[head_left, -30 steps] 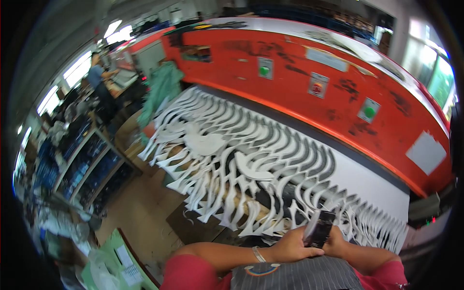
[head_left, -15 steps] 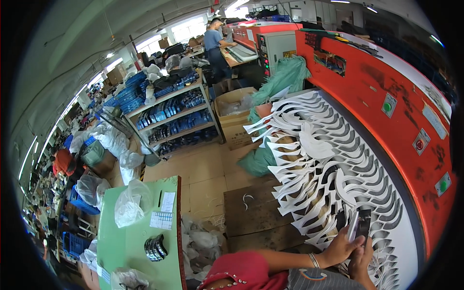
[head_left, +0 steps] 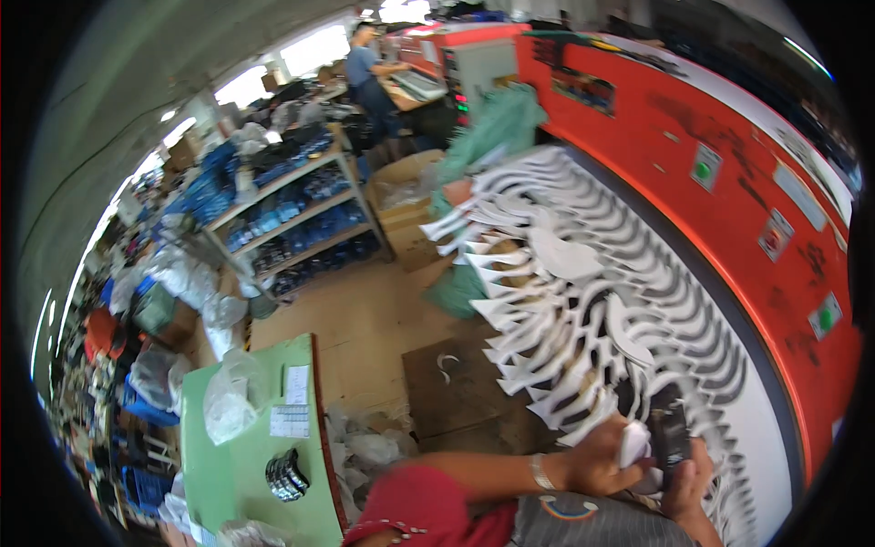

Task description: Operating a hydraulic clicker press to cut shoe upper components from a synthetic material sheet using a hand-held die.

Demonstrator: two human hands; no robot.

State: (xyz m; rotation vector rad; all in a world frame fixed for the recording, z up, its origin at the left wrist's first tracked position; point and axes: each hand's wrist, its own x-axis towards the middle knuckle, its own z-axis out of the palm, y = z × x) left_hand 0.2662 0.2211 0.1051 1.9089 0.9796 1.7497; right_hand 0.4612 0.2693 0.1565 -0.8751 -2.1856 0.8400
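Observation:
My left hand (head_left: 597, 459) is closed on a small white piece (head_left: 635, 443), blurred by motion. Beside it, my right hand (head_left: 690, 481) grips a dark, blocky object (head_left: 672, 430) whose kind I cannot make out. Both hands are close together above the near end of a work table spread with white and grey curved cut pieces (head_left: 629, 333). These lie in overlapping rows. A broader white piece (head_left: 563, 253) rests on top of the rows.
A red machine (head_left: 656, 137) with push buttons borders the table on the right. To the left stands a green table (head_left: 237, 474) with a plastic bag, papers and shiny black curved parts. Shelving (head_left: 301, 214) with blue items, a cardboard box (head_left: 406, 228) and another person (head_left: 369, 82) are farther back.
The view has shifted, so the surroundings sit farther left. My hands have drawn apart slightly, showing the white piece and the dark object separately.

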